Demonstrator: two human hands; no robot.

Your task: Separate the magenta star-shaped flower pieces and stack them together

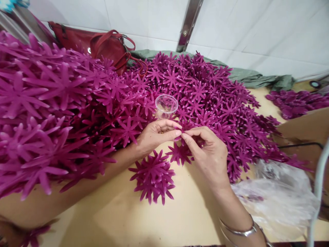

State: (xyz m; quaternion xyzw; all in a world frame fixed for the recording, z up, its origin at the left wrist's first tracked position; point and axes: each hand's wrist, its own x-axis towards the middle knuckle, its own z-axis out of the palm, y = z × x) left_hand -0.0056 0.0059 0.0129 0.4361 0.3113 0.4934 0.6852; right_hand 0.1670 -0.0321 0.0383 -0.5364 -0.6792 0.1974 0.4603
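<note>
My left hand (154, 135) and my right hand (210, 156) meet fingertip to fingertip over the table. Both are closed in a pinch on a small purple flower piece (178, 138), mostly hidden by the fingers. Just below them, a single purple artificial flower (179, 153) with long narrow petals lies on the tabletop. A small stack of purple flowers (154, 176) sits nearer to me, below my left wrist. Right behind my left fingers stands a clear plastic cup (166, 106); its contents are hard to make out.
Large heaps of purple flowers (200, 89) cover the back and left of the pale yellow table (123, 212). A red bag (77, 39) lies by the tiled wall. At right are a crumpled clear plastic bag (277, 199), a pale curved tube (318, 185) and another flower pile (295, 103).
</note>
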